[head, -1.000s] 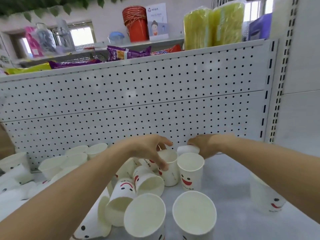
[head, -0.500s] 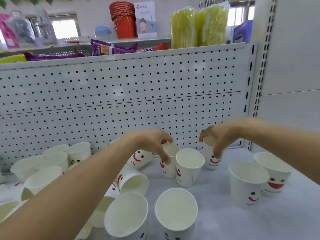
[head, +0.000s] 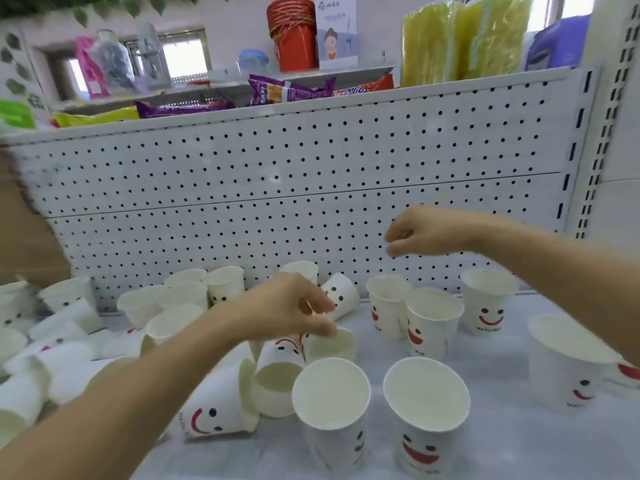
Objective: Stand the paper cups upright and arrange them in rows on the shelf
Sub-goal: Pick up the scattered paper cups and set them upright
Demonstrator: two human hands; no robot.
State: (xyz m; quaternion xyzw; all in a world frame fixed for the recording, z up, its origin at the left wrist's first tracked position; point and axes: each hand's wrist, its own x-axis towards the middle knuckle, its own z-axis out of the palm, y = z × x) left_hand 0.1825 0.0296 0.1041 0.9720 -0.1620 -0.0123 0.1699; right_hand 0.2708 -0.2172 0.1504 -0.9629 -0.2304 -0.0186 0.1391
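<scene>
Left hand (head: pixel 291 306): palm down above the heap of tipped paper cups (head: pixel 214 412), fingers loosely curled, nothing gripped. Fingertips just over the rim of one tipped cup (head: pixel 332 344); contact not determinable owing to blur.

Right hand (head: pixel 429 233): raised clear of the shelf (head: pixel 519 441), at 2 o'clock from the left hand, in front of the pegboard back panel (head: pixel 277 185). Fingers loosely curled, empty.

Rear trio of upright cups (head: pixel 433 327): at 6 o'clock below the right hand, near the back panel, two touching and the third apart at 3 o'clock.

Front pair of upright cups (head: pixel 426 407): side by side at the near edge, at 5 o'clock from the left hand.

Single upright cup (head: pixel 568 372): at 3 o'clock from the front pair, beneath the right forearm.

Heap: at 9 o'clock from the upright cups, mostly on their sides, smiley prints visible.
</scene>
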